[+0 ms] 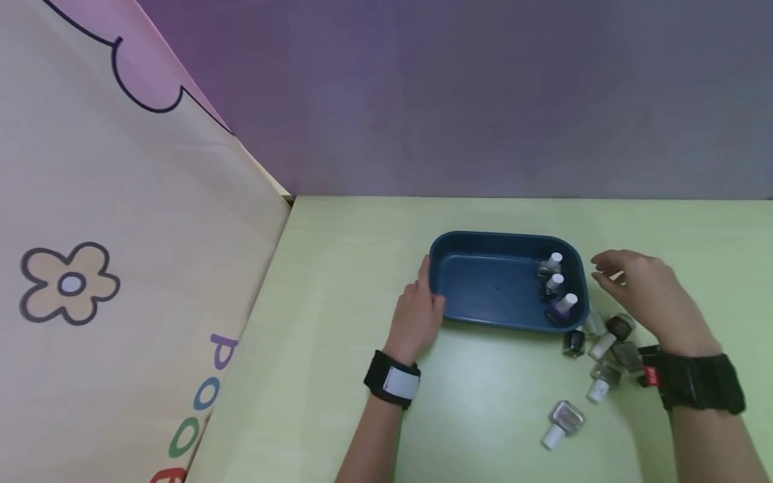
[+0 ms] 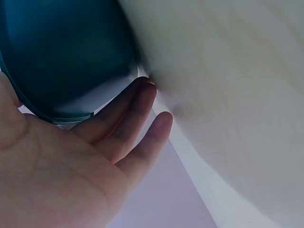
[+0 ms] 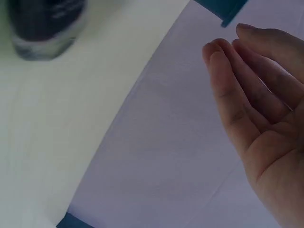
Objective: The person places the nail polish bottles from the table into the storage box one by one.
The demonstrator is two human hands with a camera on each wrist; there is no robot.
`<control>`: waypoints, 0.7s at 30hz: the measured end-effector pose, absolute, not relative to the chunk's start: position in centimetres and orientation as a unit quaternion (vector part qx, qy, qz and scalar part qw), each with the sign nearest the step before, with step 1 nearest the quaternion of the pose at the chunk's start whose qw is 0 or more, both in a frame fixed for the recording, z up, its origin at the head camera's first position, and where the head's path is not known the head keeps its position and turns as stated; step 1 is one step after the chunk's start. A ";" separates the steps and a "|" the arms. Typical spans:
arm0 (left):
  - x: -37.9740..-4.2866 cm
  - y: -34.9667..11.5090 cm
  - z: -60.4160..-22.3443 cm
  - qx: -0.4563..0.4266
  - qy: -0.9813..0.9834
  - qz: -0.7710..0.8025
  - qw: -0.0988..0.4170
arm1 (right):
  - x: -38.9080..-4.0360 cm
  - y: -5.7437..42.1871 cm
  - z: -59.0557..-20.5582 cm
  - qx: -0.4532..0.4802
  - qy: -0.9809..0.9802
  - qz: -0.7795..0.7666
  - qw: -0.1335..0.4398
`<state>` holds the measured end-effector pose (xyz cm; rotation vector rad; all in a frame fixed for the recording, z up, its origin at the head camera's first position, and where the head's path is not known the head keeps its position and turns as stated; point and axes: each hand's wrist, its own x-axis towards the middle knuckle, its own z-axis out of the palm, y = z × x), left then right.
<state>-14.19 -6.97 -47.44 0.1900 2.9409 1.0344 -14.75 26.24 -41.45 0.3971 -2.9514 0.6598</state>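
Note:
My left hand (image 1: 417, 313) rests at the left end of a dark blue plastic tray (image 1: 489, 288), index finger along its outer wall and thumb by the near corner. In the left wrist view, the fingers (image 2: 137, 107) lie fairly straight against the tray (image 2: 66, 52). Three nail polish bottles with white caps stand in a row along the tray's right side, among them a purple bottle (image 1: 561, 307). Just beyond the right rim, my right hand (image 1: 649, 292) hovers with loosely bent fingers and nothing between them. The right wrist view shows those fingers (image 3: 228, 90) bare.
Several nail polish bottles lie in a loose cluster below the right hand, including a dark bottle (image 1: 574, 343). A pinkish bottle (image 1: 566, 417) lies apart, nearer the front. The pale green table (image 1: 338, 282) meets a purple backdrop (image 1: 459, 100) behind and a printed cloth (image 1: 139, 201) at left.

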 end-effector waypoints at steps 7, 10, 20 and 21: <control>-14.2 -7.0 -47.4 0.065 0.941 0.333 0.007 | -14.4 26.8 -43.2 0.110 -0.972 0.207 -0.028; -14.3 -7.0 -47.5 0.068 0.940 0.334 0.004 | -14.6 26.9 -43.8 0.097 -0.969 0.217 -0.073; -14.3 -7.0 -47.5 0.069 0.940 0.333 0.002 | -15.0 26.6 -44.7 0.109 -0.967 0.207 -0.101; -14.3 -7.1 -47.5 0.070 0.941 0.333 0.001 | -15.0 26.6 -44.8 0.112 -0.968 0.204 -0.097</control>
